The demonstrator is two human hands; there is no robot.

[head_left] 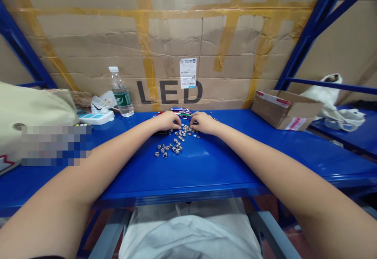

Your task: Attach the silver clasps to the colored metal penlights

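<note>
Small metal pieces [184, 134] lie scattered on the blue tabletop [200, 172]. Left hand [169, 121] and right hand [205, 123] at their far edge, both grips curled; whether pinching any piece, cannot tell. Advisable: light fingertip contact, clear of pen-like items [183, 112] behind.

1. The large black letters "LED" [169, 92] stood on the cardboard [112, 46] at the far side of the counter [206, 170].
2. A white label [187, 70] above them carried a barcode and print too small to read.
3. The green label [122, 98] on the bottle [116, 80], far left, was illegible.
4. Two stickers on the small box [271, 113], right, could not be read.
</note>
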